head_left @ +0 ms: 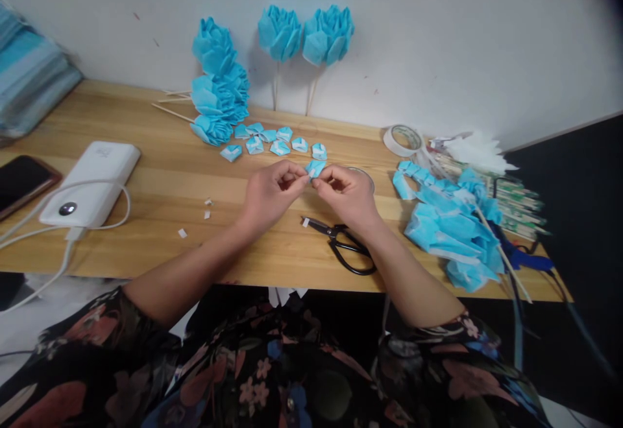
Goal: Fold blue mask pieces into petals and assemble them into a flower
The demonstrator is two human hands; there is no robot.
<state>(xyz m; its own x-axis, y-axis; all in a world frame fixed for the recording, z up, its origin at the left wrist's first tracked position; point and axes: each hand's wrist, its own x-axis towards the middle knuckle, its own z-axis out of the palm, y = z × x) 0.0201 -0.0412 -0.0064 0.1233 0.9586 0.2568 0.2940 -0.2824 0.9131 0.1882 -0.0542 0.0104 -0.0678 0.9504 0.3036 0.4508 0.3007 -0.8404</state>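
Over the middle of the wooden table (160, 181), my left hand (270, 191) and my right hand (346, 194) meet, both pinching one small folded blue paper petal (315, 167) between fingertips. Black scissors (345, 241) lie on the table just under my right wrist. A row of several finished blue petals (277, 141) lies just beyond my hands. Past them lie blue paper flowers (219, 91) on sticks, and two more flowers (305, 32) lean against the wall.
A white power bank (92, 181) with a cable and a dark phone (22, 181) lie at the left. At the right are a tape roll (402, 140), a heap of blue paper pieces (450, 220) and sticks. Small white scraps (207, 207) dot the tabletop.
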